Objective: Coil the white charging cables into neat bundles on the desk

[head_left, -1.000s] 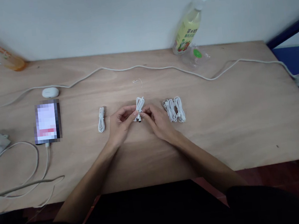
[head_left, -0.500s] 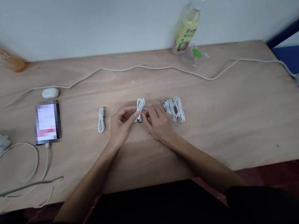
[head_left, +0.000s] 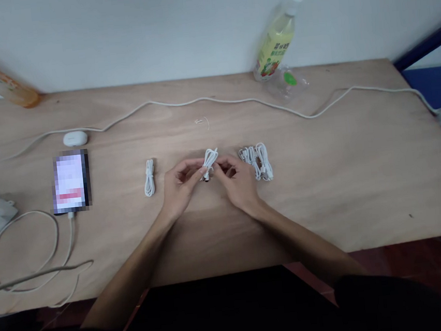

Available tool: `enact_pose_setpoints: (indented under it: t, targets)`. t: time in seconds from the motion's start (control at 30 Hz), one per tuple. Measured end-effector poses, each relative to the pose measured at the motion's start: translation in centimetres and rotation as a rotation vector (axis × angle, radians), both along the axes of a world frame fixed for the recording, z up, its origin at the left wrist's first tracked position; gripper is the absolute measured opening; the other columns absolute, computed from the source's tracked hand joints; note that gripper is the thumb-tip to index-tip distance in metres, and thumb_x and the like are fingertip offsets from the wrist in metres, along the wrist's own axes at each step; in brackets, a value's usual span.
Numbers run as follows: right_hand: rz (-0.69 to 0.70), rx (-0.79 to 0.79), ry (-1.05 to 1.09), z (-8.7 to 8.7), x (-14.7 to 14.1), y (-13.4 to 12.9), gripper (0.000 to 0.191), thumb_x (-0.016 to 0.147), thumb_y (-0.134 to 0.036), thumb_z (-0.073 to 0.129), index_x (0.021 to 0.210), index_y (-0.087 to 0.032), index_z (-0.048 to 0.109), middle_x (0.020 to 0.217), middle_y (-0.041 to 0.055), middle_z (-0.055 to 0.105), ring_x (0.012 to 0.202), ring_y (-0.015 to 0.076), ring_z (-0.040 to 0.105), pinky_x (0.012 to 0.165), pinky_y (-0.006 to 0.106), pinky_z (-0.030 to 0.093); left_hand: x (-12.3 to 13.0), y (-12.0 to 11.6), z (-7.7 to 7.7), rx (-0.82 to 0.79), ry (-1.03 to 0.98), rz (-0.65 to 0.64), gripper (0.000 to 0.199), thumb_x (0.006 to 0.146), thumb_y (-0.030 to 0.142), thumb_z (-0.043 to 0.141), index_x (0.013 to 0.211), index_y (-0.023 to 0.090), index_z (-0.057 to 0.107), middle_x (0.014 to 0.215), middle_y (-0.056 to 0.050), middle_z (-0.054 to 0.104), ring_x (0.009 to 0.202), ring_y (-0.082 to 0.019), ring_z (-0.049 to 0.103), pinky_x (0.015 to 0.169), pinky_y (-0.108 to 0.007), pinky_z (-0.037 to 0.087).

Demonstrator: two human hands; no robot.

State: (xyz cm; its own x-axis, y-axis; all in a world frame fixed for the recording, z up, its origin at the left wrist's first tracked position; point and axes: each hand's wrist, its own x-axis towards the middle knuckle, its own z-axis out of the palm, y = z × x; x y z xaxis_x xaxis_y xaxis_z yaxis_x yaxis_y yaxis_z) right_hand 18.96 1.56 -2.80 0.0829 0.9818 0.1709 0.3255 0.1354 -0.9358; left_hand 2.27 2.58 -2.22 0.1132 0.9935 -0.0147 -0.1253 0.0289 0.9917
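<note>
A looped white cable point(head_left: 210, 157) is held between my two hands near the middle of the table. My left hand point(head_left: 181, 186) pinches it from the left, thumb on its lower part. From the other side my right hand point(head_left: 238, 180) has its thumb and fingers closed on the same cable. A small dark connector end shows beneath the loops. One bundled white cable point(head_left: 149, 177) lies on the table left of my left hand. Beside my right hand lie more bundled white cables point(head_left: 264, 161), close together.
The wooden table point(head_left: 343, 185) also bears a phone point(head_left: 69, 181) on a charging cable, a white case point(head_left: 75, 138), an orange bottle point(head_left: 22, 95) and a yellow bottle point(head_left: 276, 45) by clear plastic. A long white cord point(head_left: 233, 100) crosses behind; thin white scraps point(head_left: 206, 122) lie before it.
The held cable has tilted and shifted slightly right. My right hand has turned, its fingers moving behind the cable and its thumb coming up against it.
</note>
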Motion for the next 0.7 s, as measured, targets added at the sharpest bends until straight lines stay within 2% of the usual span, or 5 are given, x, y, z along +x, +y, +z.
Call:
enact_pose_setpoints:
  t: [0.2, 0.3, 0.57, 0.7]
  targets:
    - [0.016, 0.074, -0.003, 0.29, 0.06, -0.05, 0.016, 0.101, -0.031, 0.066, 0.092, -0.024, 0.078, 0.082, 0.0007, 0.079, 0.065, 0.0161, 0.065, 0.065, 0.031, 0.054, 0.05, 0.18, -0.24, -0.137, -0.222, -0.05, 0.038, 0.083, 0.044, 0.095, 0.109, 0.02, 0.082, 0.103, -0.007, 0.085, 0.085, -0.02, 0.078, 0.075, -0.033, 0.067]
    - [0.004, 0.093, -0.036, 0.27, 0.06, -0.19, 0.013, 0.101, -0.031, 0.068, 0.095, -0.025, 0.078, 0.086, 0.0009, 0.081, 0.067, 0.0168, 0.066, 0.068, 0.033, 0.056, 0.08, 0.26, -0.24, -0.179, -0.265, -0.077, 0.037, 0.083, 0.042, 0.095, 0.108, 0.02, 0.081, 0.105, -0.007, 0.084, 0.085, -0.019, 0.077, 0.072, -0.032, 0.067]
    - [0.025, 0.103, -0.06, 0.14, 0.05, -0.27, 0.01, 0.101, -0.028, 0.069, 0.096, -0.025, 0.077, 0.087, 0.0007, 0.079, 0.068, 0.016, 0.067, 0.069, 0.032, 0.056, 0.09, 0.27, 0.01, -0.179, -0.275, -0.087, 0.031, 0.082, 0.034, 0.095, 0.105, 0.019, 0.082, 0.1, -0.005, 0.083, 0.085, -0.017, 0.075, 0.075, -0.029, 0.067]
    - [0.048, 0.086, -0.058, 0.11, 0.05, -0.23, 0.011, 0.102, -0.03, 0.069, 0.094, -0.025, 0.074, 0.089, 0.0011, 0.08, 0.071, 0.0166, 0.069, 0.07, 0.033, 0.057, 0.19, 0.24, 0.12, -0.148, -0.232, -0.099, 0.039, 0.073, 0.028, 0.101, 0.105, 0.019, 0.082, 0.1, -0.004, 0.084, 0.093, -0.019, 0.078, 0.08, -0.03, 0.067]
